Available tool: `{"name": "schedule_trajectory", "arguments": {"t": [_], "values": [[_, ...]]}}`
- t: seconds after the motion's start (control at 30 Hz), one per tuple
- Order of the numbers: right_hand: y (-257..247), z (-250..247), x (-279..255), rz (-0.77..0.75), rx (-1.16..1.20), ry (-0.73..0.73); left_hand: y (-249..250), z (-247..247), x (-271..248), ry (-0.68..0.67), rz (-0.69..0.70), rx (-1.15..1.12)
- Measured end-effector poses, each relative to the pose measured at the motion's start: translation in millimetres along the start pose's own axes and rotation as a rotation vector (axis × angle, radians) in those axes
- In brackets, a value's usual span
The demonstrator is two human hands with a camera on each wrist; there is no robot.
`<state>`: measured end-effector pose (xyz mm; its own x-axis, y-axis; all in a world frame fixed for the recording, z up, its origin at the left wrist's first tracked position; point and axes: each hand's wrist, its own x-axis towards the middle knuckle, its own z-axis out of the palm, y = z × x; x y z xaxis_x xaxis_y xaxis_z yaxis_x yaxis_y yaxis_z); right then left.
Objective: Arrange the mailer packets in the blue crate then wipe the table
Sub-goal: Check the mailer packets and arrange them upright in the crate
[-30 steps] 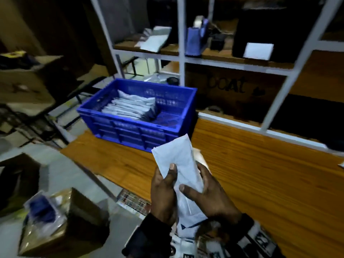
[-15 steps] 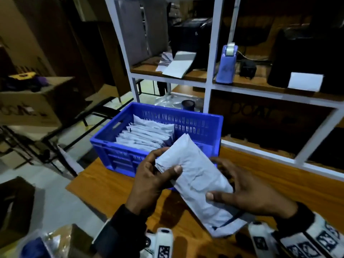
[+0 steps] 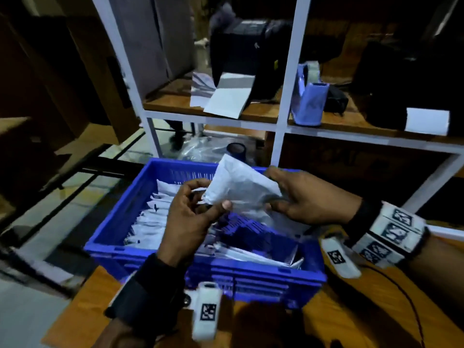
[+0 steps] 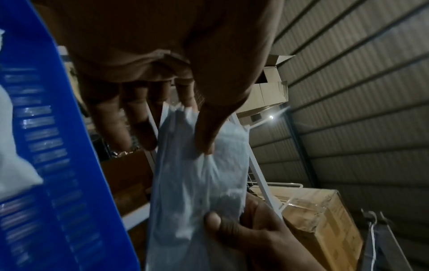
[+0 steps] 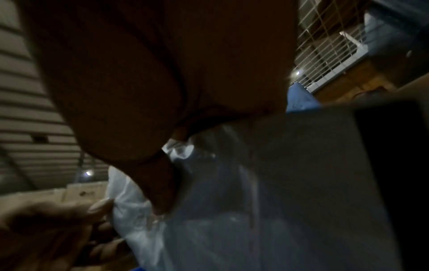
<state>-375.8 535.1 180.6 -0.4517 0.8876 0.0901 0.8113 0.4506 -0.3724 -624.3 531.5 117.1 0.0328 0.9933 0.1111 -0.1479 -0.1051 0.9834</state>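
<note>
A blue crate (image 3: 251,275) stands on the wooden table (image 3: 351,322), with a row of white mailer packets (image 3: 150,214) leaning along its left side. Over the crate both hands hold one white mailer packet (image 3: 241,189). My left hand (image 3: 200,207) pinches its left edge between thumb and fingers; the left wrist view shows the packet (image 4: 199,183) hanging from that pinch. My right hand (image 3: 293,197) grips its right end, thumb on the near face. In the right wrist view the packet (image 5: 209,210) fills the lower middle under the palm.
A white-framed shelf unit (image 3: 286,96) rises right behind the crate, carrying a black printer (image 3: 246,54), a blue tape dispenser (image 3: 308,96) and paper sheets (image 3: 228,99). The table's left edge drops to the floor, where dark frames and cardboard boxes stand. Bare wood lies right of the crate.
Both hands carried the packet forward from above the table to over the crate. The right hand shifted from the packet's lower part to its right end.
</note>
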Motion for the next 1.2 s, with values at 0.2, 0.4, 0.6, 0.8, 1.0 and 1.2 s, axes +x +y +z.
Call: {"name": "schedule_trajectory", "arguments": {"t": [0.2,0.4,0.6,0.8,1.0,1.2], "values": [[-4,36,51,0.211,-0.056,-0.107,-8,-71,62,-0.014,-0.043,0.13],[8,88,62,0.394,-0.15,-0.313,-16,-68,97,-0.32,-0.118,0.297],[15,94,68,0.574,-0.243,-0.515,-17,-22,120,-0.92,0.077,0.969],[19,109,66,0.698,-0.292,-0.668,-29,27,123,-1.241,0.302,1.443],[26,94,49,0.656,-0.275,-0.877,-69,38,109,-1.357,0.309,1.571],[28,85,35,0.542,-0.433,-0.879,-97,35,114,-1.367,0.328,1.528]]}}
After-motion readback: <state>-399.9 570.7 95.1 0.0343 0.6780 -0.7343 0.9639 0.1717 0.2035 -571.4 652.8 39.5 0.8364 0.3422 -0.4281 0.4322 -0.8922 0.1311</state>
